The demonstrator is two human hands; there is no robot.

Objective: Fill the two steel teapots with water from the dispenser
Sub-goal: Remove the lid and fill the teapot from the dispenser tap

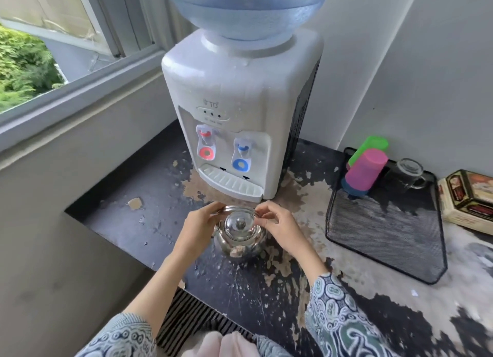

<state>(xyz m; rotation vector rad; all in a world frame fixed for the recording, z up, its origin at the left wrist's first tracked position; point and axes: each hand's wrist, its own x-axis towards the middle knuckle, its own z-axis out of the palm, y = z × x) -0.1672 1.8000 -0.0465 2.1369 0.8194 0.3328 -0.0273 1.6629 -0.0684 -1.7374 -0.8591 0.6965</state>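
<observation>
Head view: teapot (pixel 239 240) handle is pinched by left hand (pixel 199 224) and right hand (pixel 277 223); smooth steel is judged slippery.

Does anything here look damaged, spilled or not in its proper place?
Yes. The dark countertop is badly worn: its coating has peeled in pale patches around the dispenser and the teapot. In the mesh tray, the stacked cups lie tilted.

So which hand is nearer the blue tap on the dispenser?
Right. The right hand pinches the teapot handle almost directly below the blue tap; the left hand grips the handle's other end, further left, more under the red tap.
</observation>
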